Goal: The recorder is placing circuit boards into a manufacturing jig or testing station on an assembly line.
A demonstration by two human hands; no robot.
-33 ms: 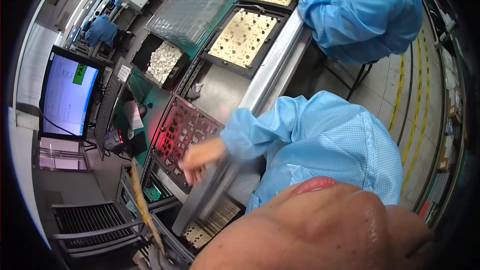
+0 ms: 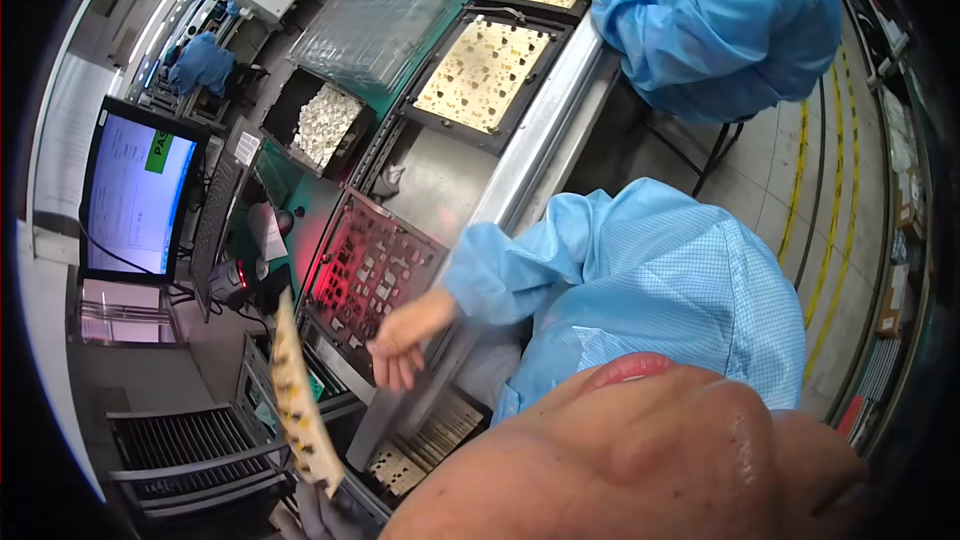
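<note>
My right hand (image 2: 405, 335) reaches out of a light blue sleeve and hovers over the near edge of a red-lit fixture (image 2: 375, 270) filled with small parts. Its fingers hang apart and hold nothing. A long yellow panel strip (image 2: 298, 400) stands tilted in the air to the left of that hand. My left hand (image 2: 318, 508) grips the strip's lower end at the bottom edge; only a grey scrap of the hand shows. My own face fills the lower right of the picture.
A monitor (image 2: 135, 195) and a keyboard (image 2: 212, 225) stand at the left. Black trays with yellow panels (image 2: 480, 75), a bin of white parts (image 2: 322, 125) and clear blister trays (image 2: 385, 15) lie farther along the bench. A co-worker in blue (image 2: 730, 25) sits at the top, reaching for a tray.
</note>
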